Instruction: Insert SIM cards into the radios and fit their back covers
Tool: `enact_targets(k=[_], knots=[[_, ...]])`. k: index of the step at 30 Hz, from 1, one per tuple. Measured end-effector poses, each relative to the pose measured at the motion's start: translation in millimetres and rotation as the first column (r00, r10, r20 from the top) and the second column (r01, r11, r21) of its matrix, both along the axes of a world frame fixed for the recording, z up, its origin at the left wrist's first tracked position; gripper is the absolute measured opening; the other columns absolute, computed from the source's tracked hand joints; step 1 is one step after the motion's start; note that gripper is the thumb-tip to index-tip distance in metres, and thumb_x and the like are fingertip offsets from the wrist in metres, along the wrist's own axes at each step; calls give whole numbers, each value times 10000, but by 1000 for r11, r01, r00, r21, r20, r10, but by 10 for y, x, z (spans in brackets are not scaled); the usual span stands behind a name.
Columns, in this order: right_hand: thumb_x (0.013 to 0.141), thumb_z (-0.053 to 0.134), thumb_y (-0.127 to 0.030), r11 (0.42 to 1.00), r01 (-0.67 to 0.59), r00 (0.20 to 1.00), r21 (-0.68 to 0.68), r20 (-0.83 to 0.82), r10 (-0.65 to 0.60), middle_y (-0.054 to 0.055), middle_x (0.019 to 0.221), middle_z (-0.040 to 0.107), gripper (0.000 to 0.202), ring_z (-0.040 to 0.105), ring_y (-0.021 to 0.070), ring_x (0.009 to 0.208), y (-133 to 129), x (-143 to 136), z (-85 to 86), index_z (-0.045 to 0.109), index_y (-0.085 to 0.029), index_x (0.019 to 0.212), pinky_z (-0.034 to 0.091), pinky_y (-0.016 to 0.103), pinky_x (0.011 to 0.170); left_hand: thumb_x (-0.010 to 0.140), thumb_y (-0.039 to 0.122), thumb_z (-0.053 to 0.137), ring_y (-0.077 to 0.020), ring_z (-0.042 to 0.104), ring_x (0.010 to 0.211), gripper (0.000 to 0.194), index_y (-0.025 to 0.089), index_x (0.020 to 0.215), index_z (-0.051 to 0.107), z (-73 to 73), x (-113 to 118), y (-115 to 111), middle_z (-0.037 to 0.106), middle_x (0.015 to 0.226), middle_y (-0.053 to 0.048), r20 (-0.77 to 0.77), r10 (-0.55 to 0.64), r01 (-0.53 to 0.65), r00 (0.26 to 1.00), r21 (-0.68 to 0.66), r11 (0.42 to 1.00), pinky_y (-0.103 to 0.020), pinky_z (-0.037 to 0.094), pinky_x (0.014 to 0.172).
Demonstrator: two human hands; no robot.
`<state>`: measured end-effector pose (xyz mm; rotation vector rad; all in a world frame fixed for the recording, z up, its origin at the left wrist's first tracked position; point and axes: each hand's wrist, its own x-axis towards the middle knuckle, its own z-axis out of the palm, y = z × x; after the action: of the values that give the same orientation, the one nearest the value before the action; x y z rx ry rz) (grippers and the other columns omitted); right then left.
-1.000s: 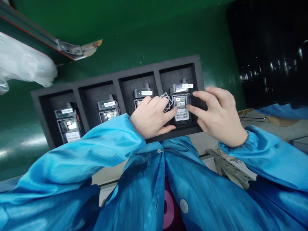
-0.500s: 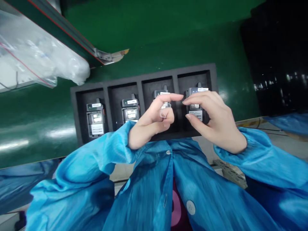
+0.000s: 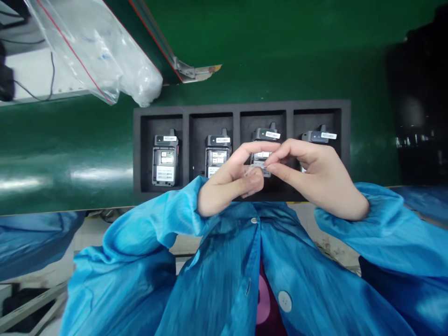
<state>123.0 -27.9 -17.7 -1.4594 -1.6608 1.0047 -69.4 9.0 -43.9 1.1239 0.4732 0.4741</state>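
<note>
Fingers of the left hand (image 3: 231, 179) cup a pale piece (image 3: 258, 166) the right hand (image 3: 315, 175) pinches.

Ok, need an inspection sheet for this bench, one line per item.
Surface: green bench, glossy with light streaks; dark foam-like tray on it, four compartments in a row.
Things: four handheld devices, one per compartment; the two right-hand ones partly covered by the hands.
Clutter: clear plastic bag with a red stripe, upper left.
Hands: left hand holds a thin pale piece; right hand has fingertips at its edge, grip unclear.
Cables: thin dark cable on the white surface at left; none seen at the tray.
Surroundings: metal bracket behind the tray, black area at right, blue cloth lower left.
</note>
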Motion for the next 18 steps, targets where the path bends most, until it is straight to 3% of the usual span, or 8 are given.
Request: enact_targets(k=[7,12,18], knots=[[826,681,-257,999,-8,994,-35,-111,4,2,840,654,79,601,147,790,6,-26,-20,632,-209,788,486,300,717,941,332,532,-88,600,569,356,204,1273,508,-118,-98,45,681,844,-24,27,158,-157,987,-36,987,-224,467,555],[827,688,-290,999,24,993,-33,-116,-27,11,838,651,96,606,166,783,17,-64,-67,624,-227,792,503,333,710,913,363,584,-109,661,564,372,203,1247,550,-157,-156,60,734,985,-75,-67,269,-273,961,-66,960,-182,457,446],[846,659,-255,995,104,988,5,-117,-102,12,840,627,70,587,158,775,9,-98,-113,612,-231,800,486,332,693,917,388,562,-126,686,585,365,231,1246,583,-99,-219,98,734,1057,-76,-112,359,-367,927,-63,928,-183,492,435]])
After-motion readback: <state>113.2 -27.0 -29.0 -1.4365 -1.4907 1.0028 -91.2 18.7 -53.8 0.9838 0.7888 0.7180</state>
